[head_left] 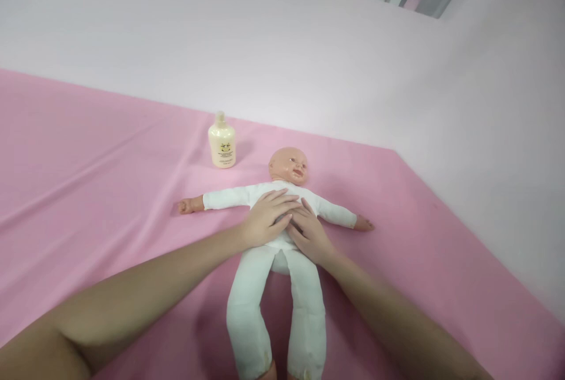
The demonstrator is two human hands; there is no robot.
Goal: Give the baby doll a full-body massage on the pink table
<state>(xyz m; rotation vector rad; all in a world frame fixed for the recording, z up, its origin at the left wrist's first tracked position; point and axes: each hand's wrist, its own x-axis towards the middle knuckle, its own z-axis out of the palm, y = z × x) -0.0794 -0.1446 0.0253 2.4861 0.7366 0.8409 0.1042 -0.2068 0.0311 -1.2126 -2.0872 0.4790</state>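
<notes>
While flat on doll [273, 286] torso, left hand [265, 218] and right hand [311, 236] open-palmed, gripping nothing; doll feet cut off.

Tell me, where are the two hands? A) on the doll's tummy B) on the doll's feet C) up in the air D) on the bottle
A: the left hand and the right hand both lie flat on the middle of the doll, while the bottle stands apart, untouched.
</notes>
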